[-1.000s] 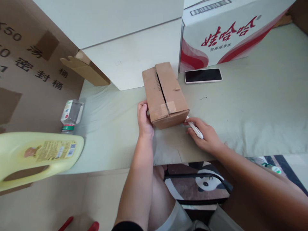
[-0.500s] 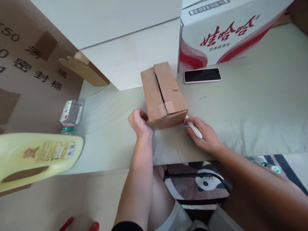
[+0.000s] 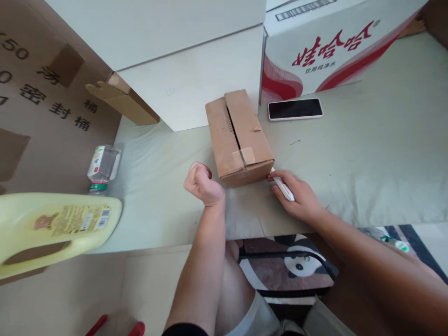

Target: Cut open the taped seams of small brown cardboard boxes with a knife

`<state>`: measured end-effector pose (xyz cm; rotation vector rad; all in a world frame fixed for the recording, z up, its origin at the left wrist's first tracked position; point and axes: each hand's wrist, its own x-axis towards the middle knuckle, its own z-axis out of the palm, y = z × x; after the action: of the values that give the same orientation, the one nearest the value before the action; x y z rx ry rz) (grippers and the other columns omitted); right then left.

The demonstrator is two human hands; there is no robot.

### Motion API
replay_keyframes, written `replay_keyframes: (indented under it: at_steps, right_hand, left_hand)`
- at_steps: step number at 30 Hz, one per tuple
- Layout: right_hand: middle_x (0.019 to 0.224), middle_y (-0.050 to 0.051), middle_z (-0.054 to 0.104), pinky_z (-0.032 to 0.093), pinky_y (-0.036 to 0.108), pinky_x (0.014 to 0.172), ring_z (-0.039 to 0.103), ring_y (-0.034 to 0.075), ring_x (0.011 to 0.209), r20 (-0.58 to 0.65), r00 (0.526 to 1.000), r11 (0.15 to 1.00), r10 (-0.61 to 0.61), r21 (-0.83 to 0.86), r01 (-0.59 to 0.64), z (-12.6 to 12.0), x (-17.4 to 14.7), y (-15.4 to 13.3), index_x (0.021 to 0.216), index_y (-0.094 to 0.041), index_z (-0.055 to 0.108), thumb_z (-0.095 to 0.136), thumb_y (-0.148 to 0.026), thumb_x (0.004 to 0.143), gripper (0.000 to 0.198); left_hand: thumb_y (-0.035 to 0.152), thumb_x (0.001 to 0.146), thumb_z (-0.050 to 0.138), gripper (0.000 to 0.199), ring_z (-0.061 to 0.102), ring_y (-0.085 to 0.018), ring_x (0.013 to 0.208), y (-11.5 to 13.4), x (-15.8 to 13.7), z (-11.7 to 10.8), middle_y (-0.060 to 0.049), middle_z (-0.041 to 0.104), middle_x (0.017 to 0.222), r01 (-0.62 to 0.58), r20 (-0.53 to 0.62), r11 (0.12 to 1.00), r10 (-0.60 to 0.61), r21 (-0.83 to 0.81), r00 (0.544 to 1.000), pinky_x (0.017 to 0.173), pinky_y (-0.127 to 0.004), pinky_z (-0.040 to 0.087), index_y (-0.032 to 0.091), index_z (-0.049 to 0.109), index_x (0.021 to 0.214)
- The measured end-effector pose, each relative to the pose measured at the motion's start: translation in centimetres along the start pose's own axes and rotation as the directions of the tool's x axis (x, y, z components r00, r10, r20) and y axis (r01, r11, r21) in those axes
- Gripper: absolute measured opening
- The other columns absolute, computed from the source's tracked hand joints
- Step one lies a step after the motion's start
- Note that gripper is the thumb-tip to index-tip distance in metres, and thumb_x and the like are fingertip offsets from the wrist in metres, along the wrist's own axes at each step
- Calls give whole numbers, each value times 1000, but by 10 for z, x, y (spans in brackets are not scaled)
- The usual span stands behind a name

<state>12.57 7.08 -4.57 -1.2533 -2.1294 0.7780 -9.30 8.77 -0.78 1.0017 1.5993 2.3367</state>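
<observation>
Flanking carton (image 3: 241,133): left hand (image 3: 204,183), fisted.

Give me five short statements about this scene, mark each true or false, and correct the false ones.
1. The left hand is curled into a fist. True.
2. The right hand is empty. False: it holds a slim white tool.
3. The phone lies on the pale green cloth. True.
4. The brown cardboard box has a narrow gap along its top. True.
5. The yellow jug is right of the brown cardboard box. False: it is to the left.
</observation>
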Motion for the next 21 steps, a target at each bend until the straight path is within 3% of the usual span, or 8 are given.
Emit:
replay_keyframes:
  at_steps: [21]
  right_hand:
    - [103, 9, 78, 58, 45, 78, 75, 29, 87, -20, 1000, 1000, -16, -24, 15, 0, 2, -1, 117, -26, 56, 49, -29, 94, 24]
  left_hand:
    - [21, 79, 48, 39, 23, -10, 51, 2, -7, 2, 4, 21, 52, -22, 85, 1000, 22, 5, 996, 55, -31, 16, 19, 22, 50]
